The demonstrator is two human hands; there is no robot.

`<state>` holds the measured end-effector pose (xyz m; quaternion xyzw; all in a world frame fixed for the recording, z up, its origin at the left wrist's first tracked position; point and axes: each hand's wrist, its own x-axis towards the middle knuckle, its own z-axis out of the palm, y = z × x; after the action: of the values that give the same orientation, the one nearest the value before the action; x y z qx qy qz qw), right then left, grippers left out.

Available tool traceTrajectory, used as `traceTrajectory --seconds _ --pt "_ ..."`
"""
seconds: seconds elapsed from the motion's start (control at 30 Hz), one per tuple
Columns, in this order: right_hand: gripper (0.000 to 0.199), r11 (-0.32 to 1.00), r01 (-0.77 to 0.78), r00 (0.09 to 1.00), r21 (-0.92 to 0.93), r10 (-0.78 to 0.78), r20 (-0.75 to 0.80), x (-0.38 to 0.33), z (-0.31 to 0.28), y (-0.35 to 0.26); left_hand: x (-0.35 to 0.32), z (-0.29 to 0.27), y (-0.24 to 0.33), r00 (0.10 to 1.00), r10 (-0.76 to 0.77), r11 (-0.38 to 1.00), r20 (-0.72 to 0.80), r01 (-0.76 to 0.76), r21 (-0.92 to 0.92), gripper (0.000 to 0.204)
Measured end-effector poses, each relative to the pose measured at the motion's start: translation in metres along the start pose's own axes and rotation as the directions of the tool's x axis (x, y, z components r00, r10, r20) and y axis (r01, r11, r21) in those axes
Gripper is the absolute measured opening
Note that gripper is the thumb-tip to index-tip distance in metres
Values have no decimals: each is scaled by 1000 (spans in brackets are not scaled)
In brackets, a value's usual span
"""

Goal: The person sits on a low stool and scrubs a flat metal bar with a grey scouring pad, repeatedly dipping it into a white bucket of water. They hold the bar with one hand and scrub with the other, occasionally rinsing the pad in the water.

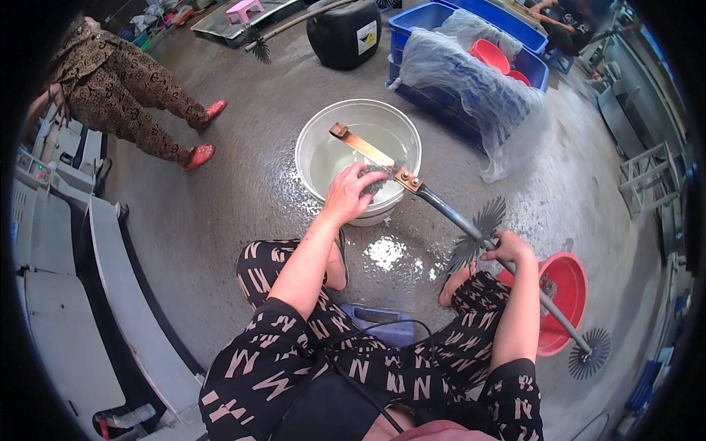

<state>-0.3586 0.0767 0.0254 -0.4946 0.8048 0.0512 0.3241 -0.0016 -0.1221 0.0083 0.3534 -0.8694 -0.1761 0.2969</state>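
Note:
A long grey rod point(440, 208) slants across in front of me, a flat copper strip point(364, 148) bolted to its far end. That strip reaches over a white bucket point(302, 158) with cloudy water in it. My left hand point(344, 197) presses a grey wire scourer point(376, 181) against the copper near the bolts, fingers closed round it. With my right hand point(509, 248) I grip the rod just behind a dark finned disc point(488, 218). A second finned disc point(590, 354) sits at the rod's lower right end.
Beside my right leg stands a red basin point(570, 290). Blue crates point(423, 95) draped with netting and a black jerrycan point(343, 37) stand farther off. At left, a person in red shoes point(200, 155) stands near grey machinery point(55, 316). Another person sits at top right.

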Motion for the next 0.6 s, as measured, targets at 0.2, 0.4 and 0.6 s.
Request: traceTrajectory --seconds 0.2,0.4,0.6 --pt "51 994 -92 992 -63 86 -93 36 53 20 7 7 -43 882 -365 914 299 278 297 51" --pt "44 992 -120 989 -45 116 -93 26 45 2 51 68 -112 353 -611 791 709 298 534 63" --pt "45 978 -204 975 -51 198 -105 3 23 -25 61 43 -105 506 -450 866 736 447 223 65"
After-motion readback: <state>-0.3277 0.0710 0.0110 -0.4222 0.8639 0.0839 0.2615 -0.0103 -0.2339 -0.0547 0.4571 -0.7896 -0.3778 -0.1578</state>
